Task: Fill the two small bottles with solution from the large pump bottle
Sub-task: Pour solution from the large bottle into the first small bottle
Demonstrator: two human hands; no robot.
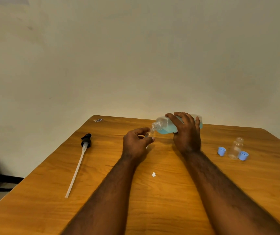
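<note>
At frame centre, the right hand (185, 133) grips the tilted large bottle (168, 127) over a small bottle (148, 134) pinched by the left hand (136, 144); pouring next needs aligned mouths.

The left forearm (112, 192) and right forearm (220, 187), both bare, are stretching from the near edge toward the far middle. The left hand (136, 144) is pinching a small bottle (149, 133) between curled thumb and fingers. Just to its right, the right hand (187, 133) is gripping the tilted large bottle (164, 127), fingers wrapping over it.
</note>
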